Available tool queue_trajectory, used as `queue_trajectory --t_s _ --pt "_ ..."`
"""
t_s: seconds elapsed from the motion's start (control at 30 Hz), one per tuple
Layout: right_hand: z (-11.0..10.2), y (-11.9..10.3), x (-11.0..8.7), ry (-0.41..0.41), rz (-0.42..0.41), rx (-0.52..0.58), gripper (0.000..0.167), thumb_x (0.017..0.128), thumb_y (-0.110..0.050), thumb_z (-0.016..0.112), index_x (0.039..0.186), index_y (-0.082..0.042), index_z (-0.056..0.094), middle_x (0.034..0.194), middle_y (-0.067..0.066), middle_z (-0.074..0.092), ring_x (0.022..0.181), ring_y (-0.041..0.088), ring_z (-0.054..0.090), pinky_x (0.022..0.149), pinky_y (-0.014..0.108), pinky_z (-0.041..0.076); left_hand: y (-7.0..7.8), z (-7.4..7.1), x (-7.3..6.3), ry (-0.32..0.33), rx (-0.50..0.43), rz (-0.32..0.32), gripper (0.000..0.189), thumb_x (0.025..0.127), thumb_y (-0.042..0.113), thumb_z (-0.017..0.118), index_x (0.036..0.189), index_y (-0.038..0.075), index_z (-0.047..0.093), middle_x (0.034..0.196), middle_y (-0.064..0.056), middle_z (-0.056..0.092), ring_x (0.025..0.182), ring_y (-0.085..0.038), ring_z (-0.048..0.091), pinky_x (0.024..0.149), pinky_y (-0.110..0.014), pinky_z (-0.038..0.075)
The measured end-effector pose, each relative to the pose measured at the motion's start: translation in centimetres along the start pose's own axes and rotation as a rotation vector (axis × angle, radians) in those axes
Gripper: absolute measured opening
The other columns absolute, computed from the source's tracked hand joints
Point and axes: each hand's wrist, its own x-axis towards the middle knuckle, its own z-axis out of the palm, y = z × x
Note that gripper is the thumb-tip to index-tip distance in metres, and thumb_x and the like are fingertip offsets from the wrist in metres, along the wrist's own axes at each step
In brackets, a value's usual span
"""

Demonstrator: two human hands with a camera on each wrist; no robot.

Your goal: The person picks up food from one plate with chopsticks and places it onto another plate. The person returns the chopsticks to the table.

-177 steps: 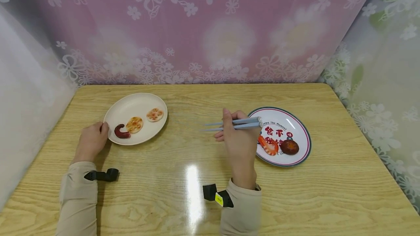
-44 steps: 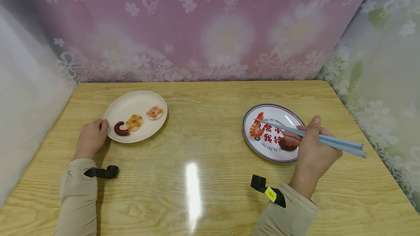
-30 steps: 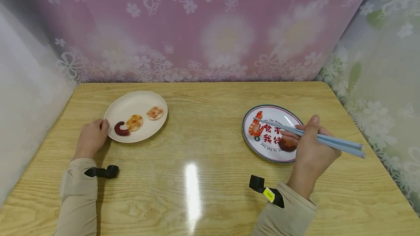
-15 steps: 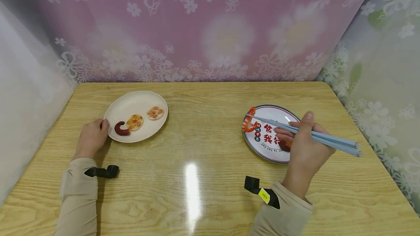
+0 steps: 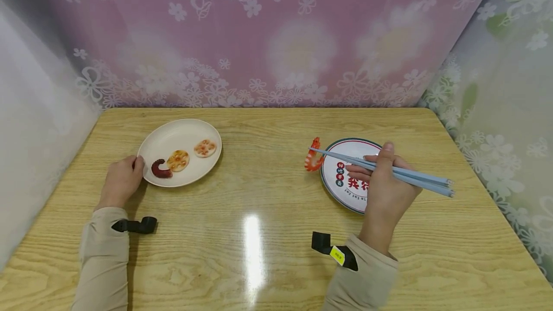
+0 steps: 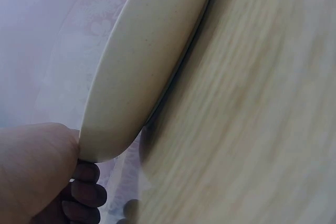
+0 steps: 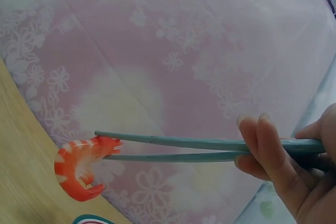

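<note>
My right hand (image 5: 386,191) holds a pair of pale blue chopsticks (image 5: 406,173), their tips pinching a red-and-white shrimp (image 7: 73,169). In the head view the shrimp hangs just left of the white plate with red lettering (image 5: 341,196), clear of its rim. At the left, my left hand (image 5: 121,181) grips the edge of a cream plate (image 5: 173,133), thumb on the rim and fingers below, as the left wrist view shows. On that plate lie a dark red octopus tentacle (image 5: 161,171) and two lotus root slices (image 5: 178,161).
Both plates stand on a wooden table (image 5: 259,191), with bare wood between them. A pink floral curtain (image 5: 242,61) hangs behind the table's far edge, and a pale floral curtain (image 5: 497,124) runs along the right. My right hand hides part of the white plate.
The chopsticks took hold of the shrimp on the white plate and lifted it; my right hand has carried it left past the rim. My left hand stays on the cream plate.
</note>
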Motion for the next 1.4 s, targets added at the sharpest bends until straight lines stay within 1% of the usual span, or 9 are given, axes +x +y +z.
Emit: queue_trajectory --t_s 0.17,0.23,0.33,0.6,0.73,0.93,1.13,1.27,1.4 --pt "0.6 0.7 -0.1 -0.025 -0.003 -0.007 0.043 0.093 -0.032 0.063 0.072 0.005 0.067 0.061 0.011 0.067 0.049 0.022 0.066 0.046 0.032 0.051 0.0 0.0 0.0 -0.009 -0.003 -0.007 0.038 0.104 0.023 0.030 0.080 0.000 0.049 0.071 -0.016 0.048 0.070 -0.032 0.047 0.057 -0.036 0.036" --pt "0.8 0.9 -0.1 -0.042 0.004 -0.007 0.043 0.093 -0.032 0.062 0.073 0.005 0.066 0.059 0.010 0.066 0.049 0.022 0.066 0.046 0.033 0.051 0.0 0.1 0.0 -0.010 -0.003 -0.009 0.039 0.104 0.023 0.029 0.080 0.000 0.049 0.073 -0.017 0.049 0.070 -0.032 0.047 0.058 -0.036 0.036" --pt "1.2 1.1 -0.2 -0.071 -0.010 -0.017 0.043 0.094 -0.032 0.061 0.074 0.005 0.066 0.058 0.008 0.066 0.050 0.023 0.067 0.046 0.033 0.052 0.0 0.1 0.1 -0.007 0.000 -0.012 0.039 0.104 0.023 0.030 0.081 -0.001 0.050 0.075 -0.019 0.051 0.071 -0.033 0.047 0.059 -0.037 0.037" --pt "2.1 1.6 -0.8 -0.110 -0.027 -0.034 0.044 0.094 -0.036 0.060 0.077 0.005 0.067 0.059 0.006 0.067 0.052 0.022 0.067 0.049 0.032 0.053 0.1 0.0 0.0 -0.011 0.006 -0.018 0.038 0.104 0.023 0.030 0.084 -0.002 0.052 0.079 -0.021 0.052 0.073 -0.034 0.047 0.061 -0.040 0.038" --pt "2.6 1.9 -1.1 -0.147 -0.062 -0.008 0.046 0.094 -0.037 0.060 0.077 0.005 0.066 0.061 0.008 0.067 0.052 0.023 0.067 0.049 0.034 0.053 0.1 -0.1 0.0 -0.012 0.002 -0.018 0.038 0.104 0.022 0.030 0.083 -0.002 0.051 0.077 -0.020 0.051 0.072 -0.033 0.047 0.059 -0.038 0.037" --pt "3.5 2.3 -1.7 -0.176 -0.106 -0.007 0.047 0.095 -0.037 0.058 0.077 0.006 0.066 0.062 0.006 0.068 0.053 0.022 0.068 0.049 0.033 0.053 0.1 0.0 0.0 -0.010 -0.005 -0.011 0.038 0.103 0.022 0.030 0.084 -0.002 0.051 0.078 -0.020 0.052 0.073 -0.034 0.047 0.061 -0.040 0.038" --pt "4.5 2.9 -2.1 -0.206 -0.126 0.027 0.045 0.097 -0.032 0.056 0.077 0.006 0.064 0.062 0.008 0.067 0.052 0.023 0.067 0.049 0.034 0.053 -0.1 0.1 0.1 -0.003 -0.007 -0.007 0.038 0.104 0.022 0.030 0.082 -0.001 0.050 0.077 -0.020 0.051 0.073 -0.035 0.047 0.062 -0.041 0.038" --pt "5.3 3.2 -2.5 -0.226 -0.114 0.058 0.045 0.098 -0.031 0.056 0.078 0.008 0.066 0.060 0.009 0.066 0.051 0.023 0.067 0.048 0.034 0.053 -0.1 0.1 0.1 -0.010 -0.007 -0.012 0.038 0.104 0.023 0.030 0.082 -0.001 0.050 0.076 -0.019 0.050 0.073 -0.035 0.047 0.061 -0.040 0.037" --pt "6.1 3.5 -3.0 -0.252 -0.111 0.077 0.043 0.099 -0.028 0.055 0.078 0.009 0.066 0.061 0.017 0.066 0.050 0.023 0.067 0.048 0.035 0.053 0.0 0.0 0.2 -0.011 -0.010 -0.017 0.038 0.104 0.023 0.029 0.081 0.000 0.049 0.075 -0.018 0.050 0.072 -0.034 0.047 0.059 -0.038 0.037"
